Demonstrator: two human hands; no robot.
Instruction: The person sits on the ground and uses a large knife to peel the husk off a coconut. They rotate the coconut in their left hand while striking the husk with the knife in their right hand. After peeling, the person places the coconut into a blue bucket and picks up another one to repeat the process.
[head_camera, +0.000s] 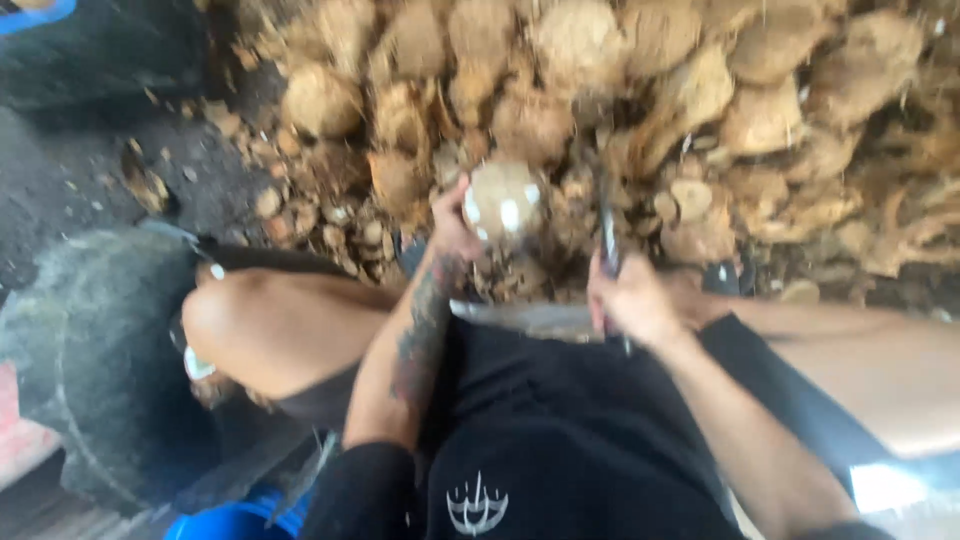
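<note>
My left hand (452, 222) grips a round, partly peeled brown coconut (503, 200) with white patches where the shell is cut, held in front of my lap. My right hand (630, 300) is closed around the handle of a dark knife (607, 232) whose blade points up just to the right of the coconut. The picture is blurred by motion, so the blade's edge is hard to make out. I am seated, with my bare knees to either side and black shorts below.
A large heap of coconut husks and shells (640, 90) fills the ground ahead. Husk chips (330, 215) litter the dark floor. A grey round tub (90, 350) stands at the left, and a blue container (235, 520) sits at the bottom left.
</note>
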